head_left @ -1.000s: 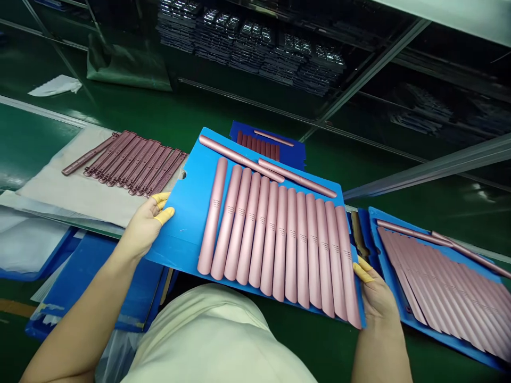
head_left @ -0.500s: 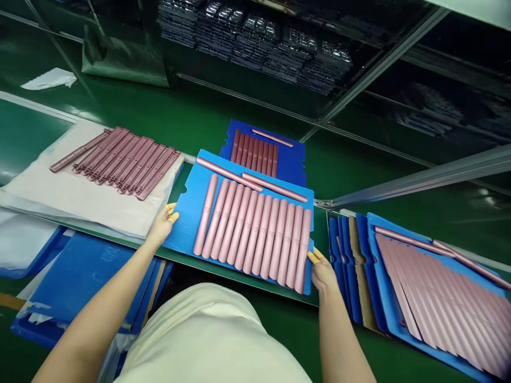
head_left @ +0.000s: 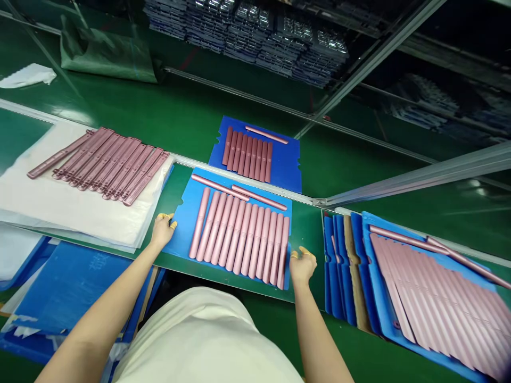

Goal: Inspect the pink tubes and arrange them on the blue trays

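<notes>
A blue board lies flat on the green belt in front of me, carrying a row of several pink tubes, with two more tubes lying crosswise along its far edge. My left hand, with yellow finger cots, has its curled fingers on the board's left edge. My right hand, also in finger cots, is curled at the board's near right corner, thumb against the edge.
A second blue board with darker pink parts lies just beyond. At the left, several ribbed pink strips rest on white sheets. A stack of blue boards, the top one holding pink tubes, stands at the right. Blue bins sit below left.
The blue board with its tubes has gone from held up near my chest to lying forward and down on the belt. Both hands travelled with it and stay at its edges.
</notes>
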A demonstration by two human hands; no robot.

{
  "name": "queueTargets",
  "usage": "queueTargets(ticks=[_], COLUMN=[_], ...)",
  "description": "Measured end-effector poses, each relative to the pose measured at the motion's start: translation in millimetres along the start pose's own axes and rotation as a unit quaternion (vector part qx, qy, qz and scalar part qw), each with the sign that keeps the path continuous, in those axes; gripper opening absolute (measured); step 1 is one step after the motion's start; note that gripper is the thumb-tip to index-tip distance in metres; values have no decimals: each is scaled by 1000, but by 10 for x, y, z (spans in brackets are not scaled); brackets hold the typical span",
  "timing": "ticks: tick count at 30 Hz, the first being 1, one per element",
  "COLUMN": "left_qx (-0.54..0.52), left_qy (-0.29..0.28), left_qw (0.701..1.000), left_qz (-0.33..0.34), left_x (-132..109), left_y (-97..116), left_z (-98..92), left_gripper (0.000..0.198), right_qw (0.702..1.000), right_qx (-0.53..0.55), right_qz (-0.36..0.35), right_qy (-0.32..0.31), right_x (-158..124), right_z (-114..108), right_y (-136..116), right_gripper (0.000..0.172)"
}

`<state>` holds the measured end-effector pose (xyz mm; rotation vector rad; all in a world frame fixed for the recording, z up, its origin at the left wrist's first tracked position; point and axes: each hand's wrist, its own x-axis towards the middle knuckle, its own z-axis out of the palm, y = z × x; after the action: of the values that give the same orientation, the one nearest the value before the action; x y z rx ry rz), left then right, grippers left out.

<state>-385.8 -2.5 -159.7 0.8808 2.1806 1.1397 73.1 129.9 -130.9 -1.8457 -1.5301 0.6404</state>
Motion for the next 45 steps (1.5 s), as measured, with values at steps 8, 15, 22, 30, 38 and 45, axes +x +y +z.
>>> queueTargets(ticks=[8,15,22,30,38,45], left_qx=[-6,-91,-203,-369,-487,-527], left_qy=[45,17,-67,-257,-341,-323], left_qw=[999,996,974,875,803,785], left_qz=[-6,-13,-80,-181,-29,-50], left_x=[-368,-635,-718,-810,-1232,-1613], left_y=[32,192,504,1228,2263,2708], left_z=[-60,-110,-5,243,-542,-923], left_gripper=[38,30,31,32,36,28], right_qw=[886,794,786,805,889,883], right_qx=[-103,-159,-174,-102,213,264], right_qz=[-400,-522,-552,-581,-368,-368], right_qy=[-211,-268,-217,-64,-172,-125], right_x=[-1308,-1564,-1549,-1374,-1652,-1768], right_z=[830,1336,1310,793,-135,-690], right_y=[-1031,-1215,-1271,-1698,-2365,-2692], right_gripper=[38,57,32,38,51,31])
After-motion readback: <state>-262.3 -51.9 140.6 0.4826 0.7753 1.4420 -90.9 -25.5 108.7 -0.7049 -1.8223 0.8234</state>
